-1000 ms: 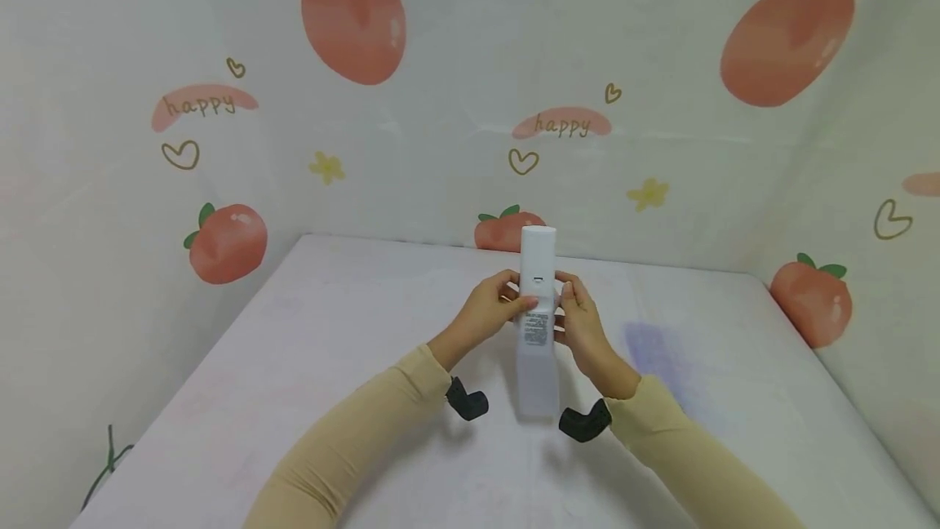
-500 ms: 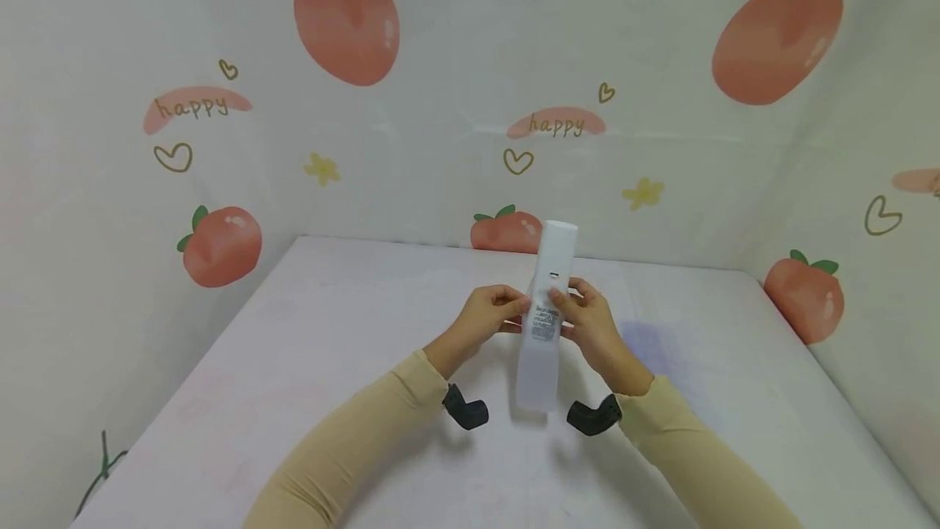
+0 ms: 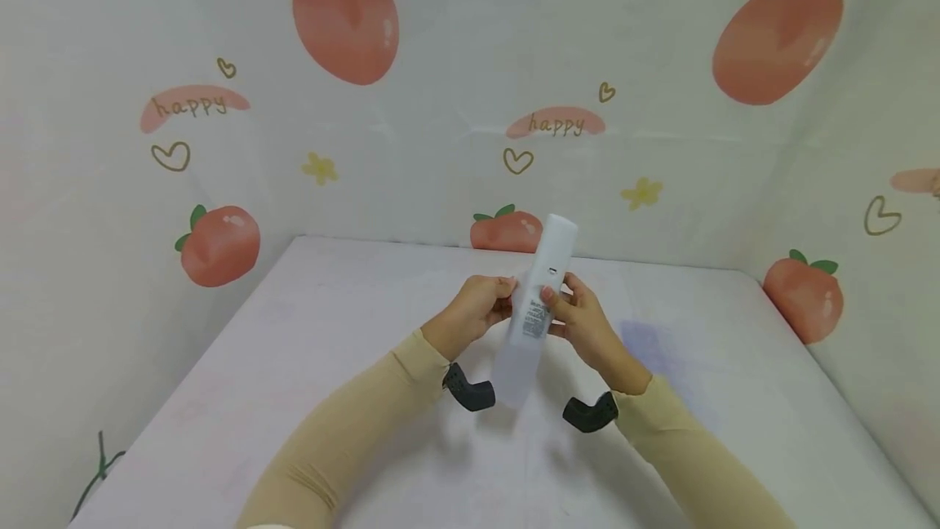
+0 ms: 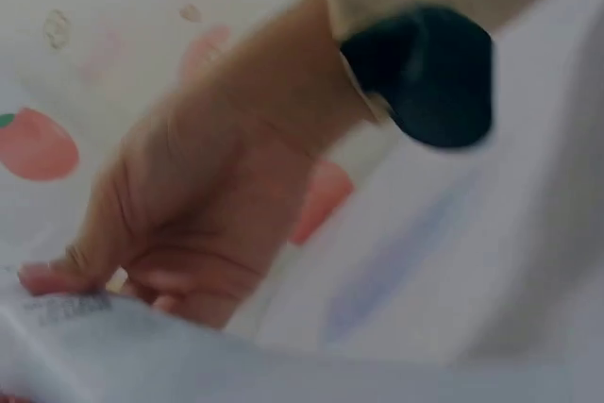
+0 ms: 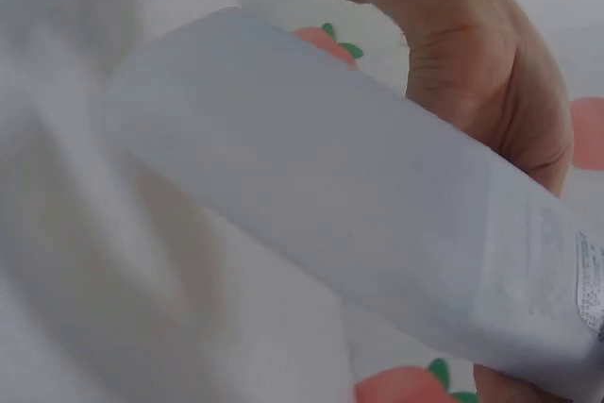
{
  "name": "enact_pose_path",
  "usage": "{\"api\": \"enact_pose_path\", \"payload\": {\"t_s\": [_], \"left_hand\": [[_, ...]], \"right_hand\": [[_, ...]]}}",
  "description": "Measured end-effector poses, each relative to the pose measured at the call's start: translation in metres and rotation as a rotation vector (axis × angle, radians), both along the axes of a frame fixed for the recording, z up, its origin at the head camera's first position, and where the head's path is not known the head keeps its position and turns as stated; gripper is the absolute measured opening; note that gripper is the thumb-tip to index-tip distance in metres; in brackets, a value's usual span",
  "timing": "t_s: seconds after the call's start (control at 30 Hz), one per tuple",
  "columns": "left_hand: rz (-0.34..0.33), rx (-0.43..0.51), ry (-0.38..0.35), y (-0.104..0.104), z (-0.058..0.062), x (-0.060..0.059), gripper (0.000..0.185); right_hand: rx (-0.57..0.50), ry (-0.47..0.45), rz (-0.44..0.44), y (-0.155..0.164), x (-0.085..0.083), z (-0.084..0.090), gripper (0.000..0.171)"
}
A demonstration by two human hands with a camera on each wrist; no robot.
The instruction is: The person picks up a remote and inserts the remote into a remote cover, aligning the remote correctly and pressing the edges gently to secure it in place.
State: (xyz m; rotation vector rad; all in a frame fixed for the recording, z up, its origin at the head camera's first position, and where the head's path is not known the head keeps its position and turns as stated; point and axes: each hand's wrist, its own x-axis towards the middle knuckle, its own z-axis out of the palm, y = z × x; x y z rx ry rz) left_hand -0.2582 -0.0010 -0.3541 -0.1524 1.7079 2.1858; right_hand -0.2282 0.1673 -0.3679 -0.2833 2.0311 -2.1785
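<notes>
A long white device (image 3: 523,340) is held up over the table, its top leaning right in the head view. It has a small port, a printed label (image 3: 534,318) and a frosted lower part (image 5: 293,158). My right hand (image 3: 591,333) grips its right side, thumb pressed on the front beside the label, the other fingers behind. At the left edge my left hand (image 3: 470,313) has its thumb and forefinger together, pinching a pale part that sticks out from the device; its other fingers are curled. In the left wrist view the right hand (image 4: 208,195) shows behind the device, blurred.
A white table (image 3: 352,292) spreads below, with a purple patch (image 3: 654,349) to the right. Behind it hangs a white curtain (image 3: 441,104) printed with peaches and hearts. Black camera mounts (image 3: 470,390) sit at both wrists. A green string (image 3: 99,468) is at far left.
The device has gone from upright to tilted, its lower end swinging left. My right thumb has moved onto its front, and my left thumb has moved from the front to the left edge.
</notes>
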Motion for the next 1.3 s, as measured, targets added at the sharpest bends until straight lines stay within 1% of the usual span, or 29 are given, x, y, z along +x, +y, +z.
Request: {"api": "enact_pose_path", "payload": {"t_s": [0.07, 0.1, 0.17, 0.2, 0.27, 0.33, 0.4, 0.5, 0.6, 0.67, 0.77, 0.83, 0.93, 1.03, 1.1, 1.17, 1.23, 1.27, 1.3], "left_hand": [[0.013, 0.047, -0.029, 0.001, 0.007, -0.002, 0.026], [0.013, 0.056, -0.035, 0.002, 0.008, -0.002, 0.027], [-0.002, 0.027, -0.028, 0.002, 0.008, -0.003, 0.028], [-0.016, -0.007, -0.006, 0.001, 0.005, -0.002, 0.027], [-0.041, -0.08, 0.066, 0.0, -0.001, -0.002, 0.022], [-0.062, -0.14, 0.175, 0.0, -0.008, 0.0, 0.018], [-0.066, -0.162, 0.283, -0.001, -0.014, 0.001, 0.016], [-0.075, -0.158, 0.407, 0.0, -0.018, 0.004, 0.015], [-0.091, -0.167, 0.486, 0.001, -0.022, 0.006, 0.016], [-0.099, -0.172, 0.521, 0.001, -0.023, 0.006, 0.02], [-0.116, -0.194, 0.527, 0.0, -0.024, 0.006, 0.025], [-0.138, -0.219, 0.515, 0.0, -0.024, 0.004, 0.029], [-0.175, -0.28, 0.497, 0.0, -0.025, 0.002, 0.034], [-0.187, -0.324, 0.486, 0.0, -0.025, 0.002, 0.037], [-0.167, -0.326, 0.481, -0.001, -0.025, 0.003, 0.035], [-0.142, -0.306, 0.469, -0.002, -0.025, 0.003, 0.034], [-0.119, -0.277, 0.457, -0.002, -0.024, 0.004, 0.034], [-0.113, -0.265, 0.453, -0.002, -0.024, 0.005, 0.034], [-0.113, -0.253, 0.453, -0.002, -0.024, 0.005, 0.034]], "right_hand": [[0.015, 0.026, 0.011, -0.001, -0.001, 0.006, 0.046], [0.027, 0.033, 0.013, -0.001, -0.001, 0.008, 0.047], [0.068, 0.042, 0.014, -0.001, -0.001, 0.011, 0.048], [0.093, 0.042, 0.009, -0.001, -0.001, 0.011, 0.048], [0.148, 0.037, -0.016, 0.001, -0.001, 0.011, 0.048], [0.189, 0.038, -0.053, 0.001, 0.0, 0.009, 0.048], [0.207, 0.037, -0.092, 0.002, -0.001, 0.008, 0.048], [0.191, 0.019, -0.136, 0.003, -0.002, 0.006, 0.048], [0.162, -0.009, -0.157, 0.004, -0.004, 0.005, 0.047], [0.151, -0.021, -0.15, 0.005, -0.004, 0.005, 0.047], [0.16, -0.022, -0.111, 0.007, -0.004, 0.006, 0.048], [0.169, -0.009, -0.076, 0.008, -0.003, 0.006, 0.049], [0.179, 0.008, -0.023, 0.011, -0.003, 0.005, 0.051], [0.156, 0.009, 0.011, 0.012, -0.002, 0.004, 0.053], [0.113, -0.001, 0.004, 0.013, 0.0, 0.004, 0.056], [0.052, -0.026, -0.028, 0.014, 0.002, 0.003, 0.058], [0.0, -0.058, -0.064, 0.015, 0.004, 0.002, 0.052], [-0.014, -0.07, -0.083, 0.016, 0.004, 0.001, 0.046], [-0.023, -0.083, -0.105, 0.016, 0.005, 0.0, 0.036]]}}
